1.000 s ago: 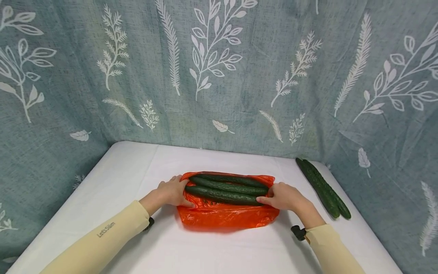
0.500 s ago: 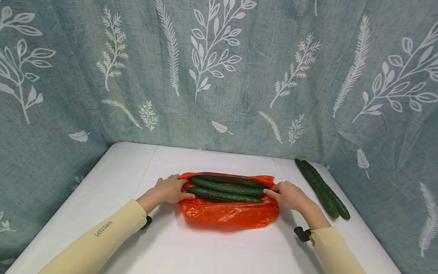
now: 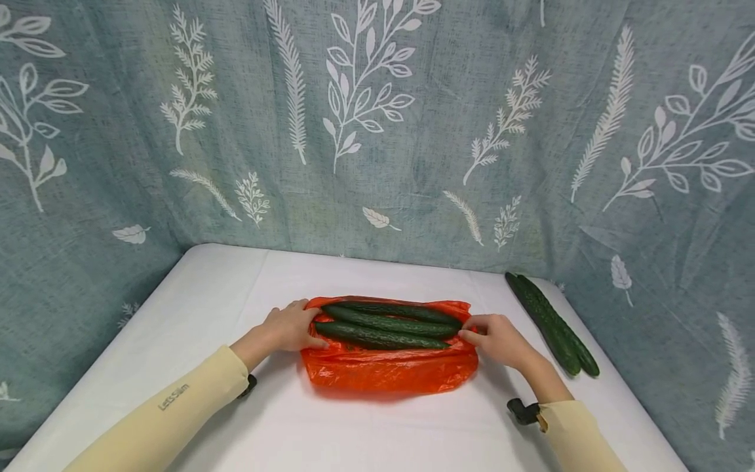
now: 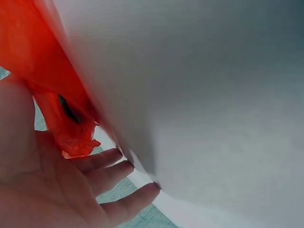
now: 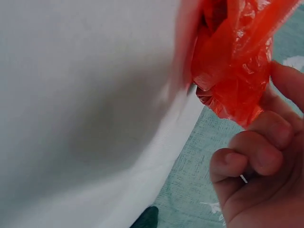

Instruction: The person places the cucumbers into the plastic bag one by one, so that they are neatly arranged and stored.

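Against a blue-green leaf-printed curtain (image 3: 377,131) stands the white-covered table (image 3: 377,426), and near its middle lies an orange plastic bag (image 3: 389,370), spread flat with three dark cucumbers (image 3: 386,323) lying lengthwise side by side on its far half. Two more spare cucumbers (image 3: 551,322) rest well apart from it, by the table's right edge against the curtain. At the bag's left end the left hand (image 3: 289,328) sits with its thumb on the film beside the cucumber tips; the left wrist view shows its fingers (image 4: 107,173) fairly straight and loose next to a crumpled bit of orange film, so it seems to be pressing rather than clutching, though the thumb's hold is not clear. At the bag's right end the right hand (image 3: 498,337) has its fingertips at the cucumber ends, and the right wrist view shows its fingers (image 5: 259,156) curled with bunched orange film just beside them; whether they truly pinch the film cannot be told for sure. Judged from this, the step in hand is wrapping or closing the bag round the three cucumbers, both ends being gathered at once. The next move likely calls for a firm grip on both ends of the thin film and an even pull, so the cucumbers do not roll out
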The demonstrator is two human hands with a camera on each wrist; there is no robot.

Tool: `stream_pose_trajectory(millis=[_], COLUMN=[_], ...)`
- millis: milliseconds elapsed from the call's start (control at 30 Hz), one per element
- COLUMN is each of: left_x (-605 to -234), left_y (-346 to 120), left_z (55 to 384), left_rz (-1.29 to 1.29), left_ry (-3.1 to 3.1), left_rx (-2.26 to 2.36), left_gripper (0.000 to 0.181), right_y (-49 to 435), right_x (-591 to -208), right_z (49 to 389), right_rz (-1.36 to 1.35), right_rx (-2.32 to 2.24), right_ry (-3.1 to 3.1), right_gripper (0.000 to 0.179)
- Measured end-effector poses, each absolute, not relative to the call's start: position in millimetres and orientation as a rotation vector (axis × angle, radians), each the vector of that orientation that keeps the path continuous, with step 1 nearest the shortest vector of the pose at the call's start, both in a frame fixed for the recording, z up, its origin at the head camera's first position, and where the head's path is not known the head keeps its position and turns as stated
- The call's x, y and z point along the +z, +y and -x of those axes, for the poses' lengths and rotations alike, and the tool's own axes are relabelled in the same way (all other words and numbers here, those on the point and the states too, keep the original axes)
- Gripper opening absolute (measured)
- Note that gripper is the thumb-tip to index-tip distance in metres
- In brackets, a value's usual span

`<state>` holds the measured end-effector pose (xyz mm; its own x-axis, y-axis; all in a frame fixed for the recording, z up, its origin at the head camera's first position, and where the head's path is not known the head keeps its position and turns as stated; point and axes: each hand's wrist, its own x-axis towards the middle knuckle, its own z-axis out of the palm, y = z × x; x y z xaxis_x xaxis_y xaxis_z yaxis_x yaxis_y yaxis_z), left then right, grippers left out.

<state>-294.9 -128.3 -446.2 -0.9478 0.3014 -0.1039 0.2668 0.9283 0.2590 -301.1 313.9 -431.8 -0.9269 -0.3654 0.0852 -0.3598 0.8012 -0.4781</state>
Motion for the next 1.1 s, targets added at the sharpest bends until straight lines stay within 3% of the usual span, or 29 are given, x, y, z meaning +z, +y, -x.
stream_pose_trajectory(millis=[233, 500, 1100], left_x=[-447, -447, -445], left_y=[-129, -128, -126], left_z=[295, 293, 287], left_rz=[-0.444, -0.428, -0.429], left_ry=[2.942, 2.919, 2.920], left_rx=[0.334, 0.336, 0.334], left_gripper=[0.086, 0.086, 0.087], right_y=[334, 370, 424], right_x=[-431, -432, -421], right_z=[296, 290, 280], right_rz=[0.452, 0.114, -0.313], right_rx=[-1.025, -1.421, -1.585], right_ry=[3.033, 2.828, 2.797], right_gripper=[0.020, 0.054, 0.076])
